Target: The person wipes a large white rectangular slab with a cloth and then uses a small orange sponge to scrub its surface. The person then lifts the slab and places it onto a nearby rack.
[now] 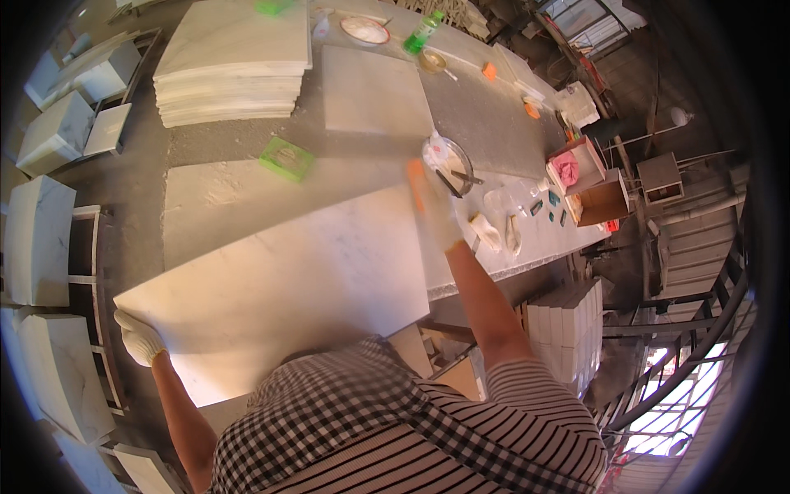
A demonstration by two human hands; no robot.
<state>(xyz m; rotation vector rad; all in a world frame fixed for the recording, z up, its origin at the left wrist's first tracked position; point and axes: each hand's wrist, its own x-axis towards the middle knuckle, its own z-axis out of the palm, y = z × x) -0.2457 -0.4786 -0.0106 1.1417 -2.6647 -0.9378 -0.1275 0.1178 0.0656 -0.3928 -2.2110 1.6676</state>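
A large white, grey-veined marble slab (296, 284) lies tilted across the near side of the worktable, against my checked apron. My left hand (140, 337), in a white knit glove, grips its left corner with the fingers curled over the edge. At the slab's far right corner is my right hand (442, 222), also gloved and smeared by motion. It holds a flat orange piece (415, 185) too blurred to name exactly. Just beyond that hand stands a round bowl (463, 156) of white paste with dark-handled tools in it.
A stack of slabs (230, 99) and a single slab (374, 90) sit farther back. Around them are a green box (286, 159), a green bottle (423, 33) and a plate of white powder (364, 30). Gloves (485, 231) and open cartons (602, 198) lie right; more slabs (62, 375) stand left.
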